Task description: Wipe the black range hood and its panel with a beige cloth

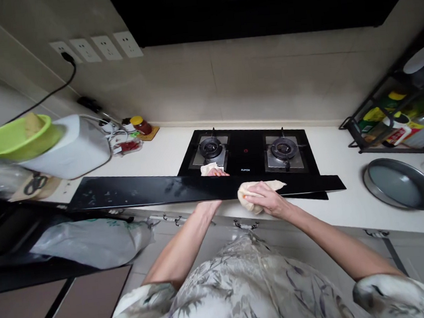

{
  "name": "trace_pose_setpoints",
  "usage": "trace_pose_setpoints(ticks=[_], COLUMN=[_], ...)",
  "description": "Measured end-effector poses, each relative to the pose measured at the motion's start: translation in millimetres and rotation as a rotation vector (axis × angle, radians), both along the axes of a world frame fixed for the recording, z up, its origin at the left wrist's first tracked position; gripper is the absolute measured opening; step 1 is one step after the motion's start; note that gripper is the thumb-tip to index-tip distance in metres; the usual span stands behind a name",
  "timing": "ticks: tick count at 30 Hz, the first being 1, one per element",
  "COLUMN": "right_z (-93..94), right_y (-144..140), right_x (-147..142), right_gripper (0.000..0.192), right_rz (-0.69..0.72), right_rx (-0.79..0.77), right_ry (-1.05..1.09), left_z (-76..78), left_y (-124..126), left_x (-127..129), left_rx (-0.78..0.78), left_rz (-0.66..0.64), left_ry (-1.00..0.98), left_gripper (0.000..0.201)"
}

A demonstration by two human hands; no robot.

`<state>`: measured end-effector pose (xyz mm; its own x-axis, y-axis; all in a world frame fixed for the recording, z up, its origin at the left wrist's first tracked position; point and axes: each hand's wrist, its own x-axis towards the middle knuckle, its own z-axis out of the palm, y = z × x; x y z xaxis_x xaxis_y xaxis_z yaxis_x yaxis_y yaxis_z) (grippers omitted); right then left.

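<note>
At the far left we see a green bowl resting on top of a white appliance, its cable running up to the wall sockets; both stand well back on the worktop. Below them a grey plastic bag hangs at the cabinet front. A small jar with a yellow lid stands near the wall.

Across the middle we hold a long black glass panel, lying lengthwise over the front edge of the worktop and partly over the hob. Our left hand reaches under and behind the panel, fingertips showing above its far edge beside a pale scrap of cloth; we judge it steadies the panel from behind, but whether that grip is spread or closed is hidden. Our right hand is closed around a bunched beige cloth, pressing it onto the panel's top face, near its right part.

The two burners sit just behind the panel. Further right lies a round grey metal pan, apart from the panel's end, and a black rack of bottles stands against the wall
</note>
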<state>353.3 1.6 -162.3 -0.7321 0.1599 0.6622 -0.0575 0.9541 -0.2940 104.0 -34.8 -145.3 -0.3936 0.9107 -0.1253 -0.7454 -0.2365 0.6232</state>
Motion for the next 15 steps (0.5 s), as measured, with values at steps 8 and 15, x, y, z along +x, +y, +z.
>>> trace_pose_setpoints(ticks=[8, 15], right_z=[-3.4, -11.4], right_y=[1.1, 10.5], right_x=[3.4, 28.1], right_gripper=[0.041, 0.041], right_rz=[-0.058, -0.096], right_rx=[-0.03, -0.099], right_ry=[0.021, 0.027], left_z=[-1.2, -5.4], left_y=[1.9, 4.9], left_x=[7.7, 9.6], left_rx=[-0.005, -0.013], left_rz=[0.009, 0.016], left_ry=[-0.031, -0.019], left_gripper=[0.041, 0.042])
